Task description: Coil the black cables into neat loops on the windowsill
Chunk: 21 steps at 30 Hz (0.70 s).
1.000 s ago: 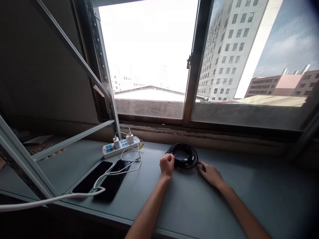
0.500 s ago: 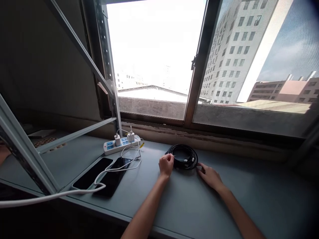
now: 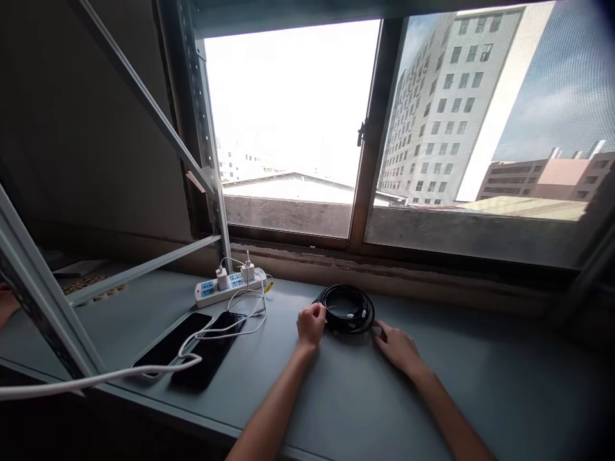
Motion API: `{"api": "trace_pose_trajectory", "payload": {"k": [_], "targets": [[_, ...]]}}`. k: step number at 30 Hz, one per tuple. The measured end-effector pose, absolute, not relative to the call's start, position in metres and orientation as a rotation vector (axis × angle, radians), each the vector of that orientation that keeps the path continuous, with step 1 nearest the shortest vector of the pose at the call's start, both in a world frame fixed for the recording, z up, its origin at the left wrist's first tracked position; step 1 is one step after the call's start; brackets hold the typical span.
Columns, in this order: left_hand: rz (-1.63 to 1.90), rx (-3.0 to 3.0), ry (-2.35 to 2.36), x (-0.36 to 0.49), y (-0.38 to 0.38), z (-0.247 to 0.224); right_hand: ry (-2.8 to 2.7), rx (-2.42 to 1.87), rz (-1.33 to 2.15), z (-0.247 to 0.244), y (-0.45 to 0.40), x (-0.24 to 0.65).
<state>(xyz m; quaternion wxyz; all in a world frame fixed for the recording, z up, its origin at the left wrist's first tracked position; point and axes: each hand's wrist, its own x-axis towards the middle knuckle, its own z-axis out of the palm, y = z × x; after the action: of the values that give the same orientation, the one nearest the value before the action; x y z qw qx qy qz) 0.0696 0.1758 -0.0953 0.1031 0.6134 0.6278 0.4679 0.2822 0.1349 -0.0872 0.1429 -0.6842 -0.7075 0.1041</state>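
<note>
Big window [image 3: 288, 109] straight ahead, w/ my grey worktop [image 3: 365, 397] running below it & a metal rack [image 3: 48, 298] on the L side. Thick white cable [image 3: 144, 370] crosses in from L, nr two dark phones [image 3: 170, 340] lying side by side, white power strip [image 3: 225, 293] just behind them. Black cable coil [image 3: 343, 325] lies flat on the worktop nr the window wall, btwn my hands. My R hand [image 3: 398, 349] is at its R edge, fingers bent, tips by the outer loops; can't tell if they're gripping. My L hand [image 3: 311, 324] is curled tight at its L edge; can't tell if cable's pinched inside. Smallest: a couple of white connectors [image 3: 364, 314] on the coil.
</note>
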Motion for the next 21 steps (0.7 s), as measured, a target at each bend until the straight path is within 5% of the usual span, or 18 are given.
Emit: {"api": "trace_pose_trajectory", "payload": {"k": [21], "targets": [[0.943,1.8,2.175,0.059,0.175,-0.084,-1.999,-1.992,0.279,-0.093,0.139,0.285]]}}
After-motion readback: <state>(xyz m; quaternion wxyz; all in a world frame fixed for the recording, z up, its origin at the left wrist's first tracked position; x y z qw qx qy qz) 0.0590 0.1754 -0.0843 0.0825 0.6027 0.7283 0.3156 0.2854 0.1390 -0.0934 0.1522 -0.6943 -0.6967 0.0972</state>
